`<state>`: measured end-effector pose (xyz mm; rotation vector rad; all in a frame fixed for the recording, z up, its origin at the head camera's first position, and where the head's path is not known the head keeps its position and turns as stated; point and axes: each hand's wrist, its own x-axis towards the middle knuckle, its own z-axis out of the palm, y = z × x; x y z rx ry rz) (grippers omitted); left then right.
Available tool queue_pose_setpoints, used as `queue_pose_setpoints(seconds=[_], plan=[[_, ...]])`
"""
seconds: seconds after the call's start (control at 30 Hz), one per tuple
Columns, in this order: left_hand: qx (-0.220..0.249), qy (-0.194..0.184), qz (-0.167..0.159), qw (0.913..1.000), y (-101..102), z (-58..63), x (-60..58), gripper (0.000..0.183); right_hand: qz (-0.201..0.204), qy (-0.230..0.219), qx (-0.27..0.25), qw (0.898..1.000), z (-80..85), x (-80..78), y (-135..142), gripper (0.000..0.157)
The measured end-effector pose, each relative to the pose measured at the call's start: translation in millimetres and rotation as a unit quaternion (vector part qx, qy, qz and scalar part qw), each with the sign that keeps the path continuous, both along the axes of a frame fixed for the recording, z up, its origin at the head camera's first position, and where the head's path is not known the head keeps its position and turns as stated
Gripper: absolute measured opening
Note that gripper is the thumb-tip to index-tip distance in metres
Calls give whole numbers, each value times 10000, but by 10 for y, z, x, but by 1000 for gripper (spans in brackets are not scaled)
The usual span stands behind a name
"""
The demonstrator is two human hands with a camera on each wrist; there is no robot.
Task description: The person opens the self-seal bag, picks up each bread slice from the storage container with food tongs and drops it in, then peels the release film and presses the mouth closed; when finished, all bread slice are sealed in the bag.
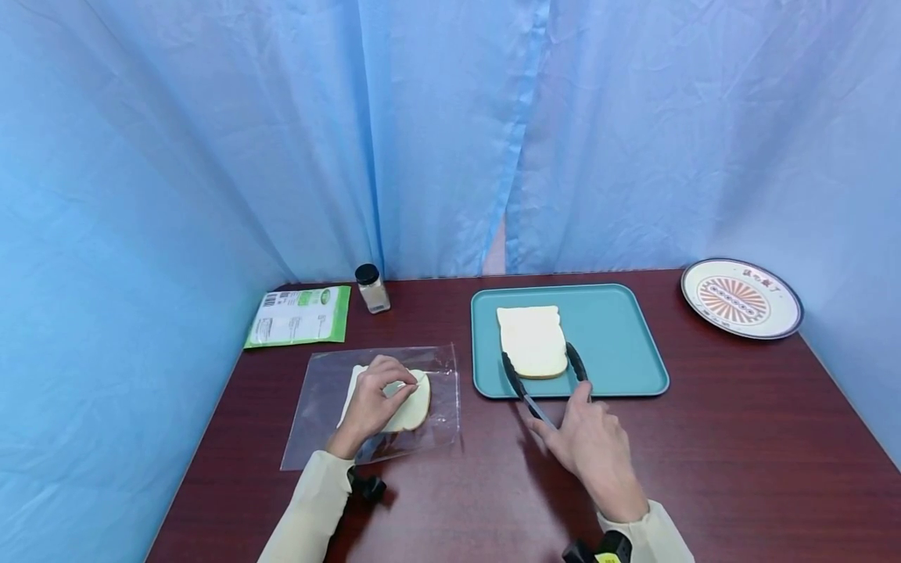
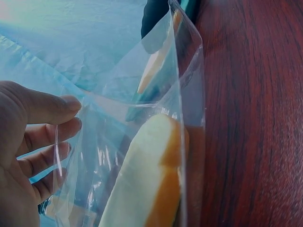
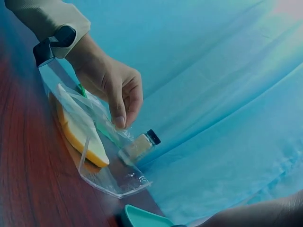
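Note:
My left hand (image 1: 371, 403) pinches the upper layer of a clear plastic bag (image 1: 304, 422) between thumb and fingertips, lifting it at the mouth. Inside the bag lies a slice of bread (image 2: 142, 175), pale with a brown crust, partly covered by the hand in the head view. My right hand (image 1: 594, 446) grips a pair of tongs (image 1: 513, 378) with black tips and metal arms. The tips are spread on either side of a second bread slice (image 1: 533, 340), which lies flat on a teal tray (image 1: 619, 336). Whether both tips touch it I cannot tell.
A green-and-white packet (image 1: 299, 317) lies at the back left, beside a small black-capped jar (image 1: 373, 289). A patterned plate (image 1: 742, 299) rests at the back right. Blue curtains (image 1: 436, 141) hang behind the dark red wooden table (image 1: 739, 438).

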<state>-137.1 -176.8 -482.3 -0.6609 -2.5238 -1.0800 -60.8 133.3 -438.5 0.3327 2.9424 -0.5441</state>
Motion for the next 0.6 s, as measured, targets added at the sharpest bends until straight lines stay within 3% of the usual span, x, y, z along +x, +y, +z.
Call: queue_pose_setpoints(seconds=[0.6], plan=[[0, 35, -18, 10000, 2, -1, 4, 7, -77, -113, 353, 9993, -51, 12, -144, 97]])
